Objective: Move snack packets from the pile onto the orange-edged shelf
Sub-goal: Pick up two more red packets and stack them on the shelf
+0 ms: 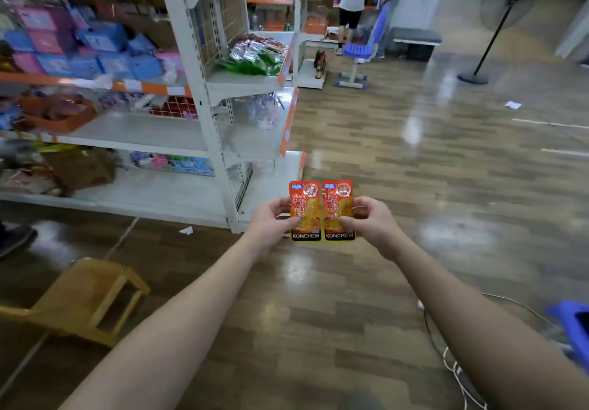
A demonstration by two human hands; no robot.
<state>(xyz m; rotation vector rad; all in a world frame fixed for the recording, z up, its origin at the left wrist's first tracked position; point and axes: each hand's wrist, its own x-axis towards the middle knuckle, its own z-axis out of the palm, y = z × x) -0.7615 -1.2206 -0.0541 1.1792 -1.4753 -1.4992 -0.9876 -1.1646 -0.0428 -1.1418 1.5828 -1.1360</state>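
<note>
Two orange-red snack packets marked KONCHEW are held side by side in front of me, above the wooden floor. My left hand pinches the left packet with thumb on its front. My right hand pinches the right packet the same way. The orange-edged shelf on the end of the white rack is up and to the left; a pile of green, silver and red snack packets lies on it. Lower end shelves with orange edges hold little.
The long white rack at left holds blue and pink boxes. A yellow stool lies tipped on the floor at lower left. A person stands at far shelves; a blue chair, a standing fan and floor cables are around.
</note>
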